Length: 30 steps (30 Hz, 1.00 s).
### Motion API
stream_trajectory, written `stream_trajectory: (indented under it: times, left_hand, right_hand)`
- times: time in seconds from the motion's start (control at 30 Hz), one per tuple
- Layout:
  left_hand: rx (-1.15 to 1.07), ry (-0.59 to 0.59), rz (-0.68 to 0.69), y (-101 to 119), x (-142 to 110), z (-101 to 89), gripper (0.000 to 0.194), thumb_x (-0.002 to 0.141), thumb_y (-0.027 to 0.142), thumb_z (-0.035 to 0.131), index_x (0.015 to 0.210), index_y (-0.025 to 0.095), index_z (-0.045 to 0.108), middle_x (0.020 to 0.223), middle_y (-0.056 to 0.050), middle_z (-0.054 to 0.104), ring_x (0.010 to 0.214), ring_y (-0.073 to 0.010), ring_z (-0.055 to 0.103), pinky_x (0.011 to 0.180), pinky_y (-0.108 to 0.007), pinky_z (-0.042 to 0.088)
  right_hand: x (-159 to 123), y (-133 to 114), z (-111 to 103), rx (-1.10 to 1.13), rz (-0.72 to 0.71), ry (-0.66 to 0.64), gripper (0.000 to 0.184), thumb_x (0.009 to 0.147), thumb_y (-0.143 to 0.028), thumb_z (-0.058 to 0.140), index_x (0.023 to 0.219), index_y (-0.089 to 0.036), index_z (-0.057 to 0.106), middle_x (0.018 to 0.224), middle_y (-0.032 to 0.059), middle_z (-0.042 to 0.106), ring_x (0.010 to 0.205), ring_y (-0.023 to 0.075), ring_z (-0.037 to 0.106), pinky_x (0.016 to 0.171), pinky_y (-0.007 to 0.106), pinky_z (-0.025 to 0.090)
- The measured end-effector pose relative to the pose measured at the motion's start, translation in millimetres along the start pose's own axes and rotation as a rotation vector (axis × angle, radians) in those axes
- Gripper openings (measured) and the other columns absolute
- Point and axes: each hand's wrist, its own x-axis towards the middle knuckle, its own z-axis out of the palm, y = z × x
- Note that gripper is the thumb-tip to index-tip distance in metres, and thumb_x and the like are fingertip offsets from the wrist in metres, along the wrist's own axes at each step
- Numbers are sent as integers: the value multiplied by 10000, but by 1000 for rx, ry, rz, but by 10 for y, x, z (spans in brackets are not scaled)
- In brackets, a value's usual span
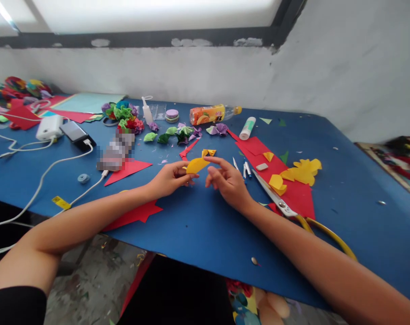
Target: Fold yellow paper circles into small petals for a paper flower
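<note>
In the head view, the person's bare left arm (86, 223) and right arm (309, 255) lay closest to the camera, with a black sleeve (17, 307) high on the left arm. The left hand (171, 179) was pinched shut, with its thumb and fingers holding one end of a yellow paper piece (197, 165). The piece was up between the two hands, and it looked folded over, with a round edge. The right hand (228, 183) was partly open and its fingers were a bit bent. Its pointing finger reached the other end of the paper and seemed to touch it, but I could not tell if it pushed. The thumb was away from the paper.

The step looked like shaping the fold. The next move seemed to call for a soft pinch by the right hand, with the left hand keeping a firm grip.

Just past the hands sat a small folded yellow piece (209, 153). To the right of the right hand were pens (246, 169), red paper (301, 198) and big scissors (282, 205), whose handles were just beside the right arm, so a wide swing that way could bump them. Between the arms, the blue table (191, 230) had bare room, up to its edge on the person's side.
</note>
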Motion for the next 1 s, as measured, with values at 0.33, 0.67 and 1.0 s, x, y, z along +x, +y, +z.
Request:
stream_trajectory:
  times: [0.33,0.67,1.0]
  left_hand:
    - [-3,-107,99,-75,-24,-22,379,797,257,609,1150,135,548,861,-49,687,773,-117,653,690,-223,522]
    - [18,-102,53,-67,-17,-23,353,829,331,569,1112,118,557,771,-33,661,679,-94,618,636,-207,505]
    - [-41,-12,50,-12,-11,5,393,835,306,559,1176,158,429,696,23,608,602,-71,591,580,-174,511]
  right_hand:
    - [-30,51,-19,-232,-209,-96,303,900,-370,432,1097,-189,573,790,20,669,645,106,596,623,239,472]
    - [-18,58,40,-231,-180,-125,213,791,-342,600,923,-204,508,741,-9,593,592,101,565,522,216,435]
    - [13,91,36,-225,-69,-21,292,764,-152,479,1051,-203,454,781,-8,546,537,85,489,527,234,426]
